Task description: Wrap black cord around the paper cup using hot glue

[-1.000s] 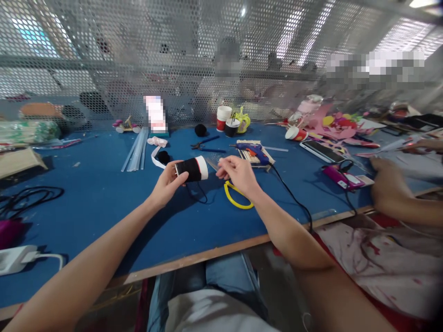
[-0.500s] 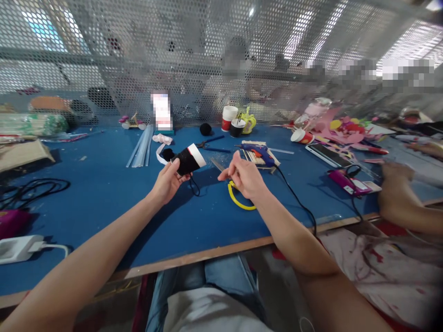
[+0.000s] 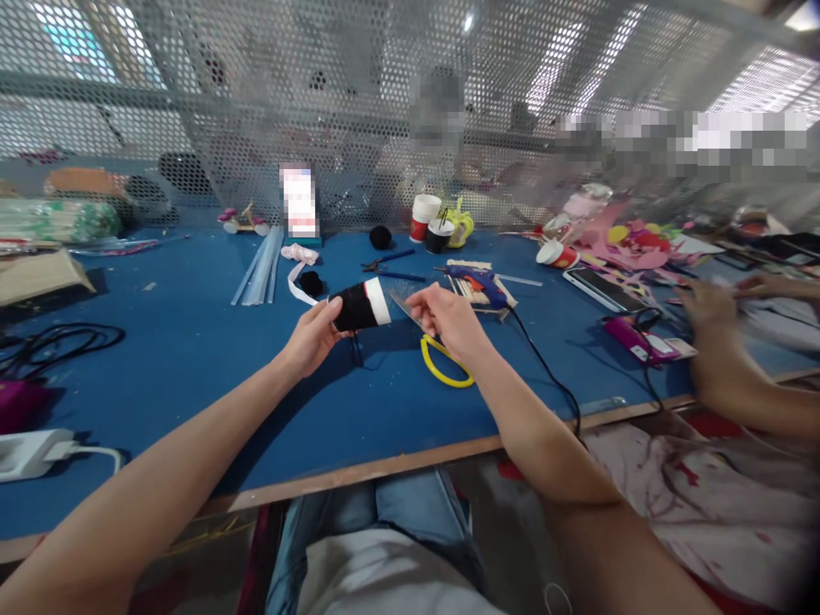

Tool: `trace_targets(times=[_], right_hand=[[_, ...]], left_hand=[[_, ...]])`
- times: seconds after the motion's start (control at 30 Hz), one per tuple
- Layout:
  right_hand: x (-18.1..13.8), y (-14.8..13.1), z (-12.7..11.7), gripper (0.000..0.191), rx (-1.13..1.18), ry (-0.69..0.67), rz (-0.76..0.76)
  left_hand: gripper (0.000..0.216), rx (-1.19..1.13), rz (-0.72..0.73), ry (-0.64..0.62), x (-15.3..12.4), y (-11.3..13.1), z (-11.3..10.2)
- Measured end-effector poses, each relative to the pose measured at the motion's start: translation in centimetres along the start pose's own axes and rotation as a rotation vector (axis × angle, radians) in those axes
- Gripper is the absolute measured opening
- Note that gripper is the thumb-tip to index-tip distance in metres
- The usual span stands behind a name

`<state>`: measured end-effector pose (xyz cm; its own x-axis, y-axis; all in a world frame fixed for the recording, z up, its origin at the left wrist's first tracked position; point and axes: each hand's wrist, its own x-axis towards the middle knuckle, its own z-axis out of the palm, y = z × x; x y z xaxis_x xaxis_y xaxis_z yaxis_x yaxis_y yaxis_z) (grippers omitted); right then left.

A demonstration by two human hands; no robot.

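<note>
Black-wrapped cup (image 3: 355, 308) tipped sideways in left hand (image 3: 312, 337)

The left forearm (image 3: 192, 444) reaches forward over the blue tabletop (image 3: 307, 444), thumb on top of the wrapping and fingers around it, the white end (image 3: 380, 301) facing right. The right hand (image 3: 447, 319) hangs near that end, above yellow-handled scissors (image 3: 438, 374), its fingers curled together; I can't tell whether they pinch anything.

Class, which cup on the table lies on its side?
The red cup on the right, by the phone. The rear red cup and the black cup beside it stand upright; the left hand holds the black-wrapped cup.
</note>
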<state>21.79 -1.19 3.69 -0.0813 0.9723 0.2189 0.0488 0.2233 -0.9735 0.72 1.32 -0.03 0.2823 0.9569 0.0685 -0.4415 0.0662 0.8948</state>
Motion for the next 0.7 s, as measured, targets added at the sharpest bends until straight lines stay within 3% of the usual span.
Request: trace_targets(times=[0.13, 0.27, 0.33, 0.37, 0.43, 0.5, 0.57, 0.7], right_hand=[[0.2, -1.5, -1.3, 0.057, -0.119, 0.176, -0.118], [1.3, -3.9, -5.6, 0.049, -0.276, 0.461, -0.317], [2.4, -4.1, -8.2, 0.042, -0.521, 0.524, -0.334], [3.0, -3.8, -9.3, 0.037, -0.704, 0.55, -0.287], [4.2, -2.8, -11.1, 0.027, -1.085, 0.516, -0.049], [5.2, -1.2, -12.1, 0.026, -1.348, 0.363, 0.221], [5.7, 0.3, -12.3, 0.027, -1.404, 0.298, 0.317], [5.6, 2.2, -12.1, 0.033, -1.393, 0.305, 0.324]], left_hand=[[0.035, -0.007, 0.009, 0.014, 0.1, 0.0, -0.3], [0.041, -0.05, -0.039, 0.072, 0.6, 0.0, -0.8], [0.041, -0.058, -0.051, 0.066, 0.7, 0.0, -0.9], [0.04, -0.059, -0.047, 0.059, 0.7, 0.0, -1.0], [0.038, -0.059, -0.036, 0.038, 0.6, 0.1, -0.9], [0.036, -0.052, -0.031, 0.021, 0.4, 0.1, -0.9], [0.033, -0.035, -0.032, 0.017, 0.3, 0.1, -0.8], [0.028, -0.003, -0.02, 0.029, 0.1, 0.0, -0.7]])
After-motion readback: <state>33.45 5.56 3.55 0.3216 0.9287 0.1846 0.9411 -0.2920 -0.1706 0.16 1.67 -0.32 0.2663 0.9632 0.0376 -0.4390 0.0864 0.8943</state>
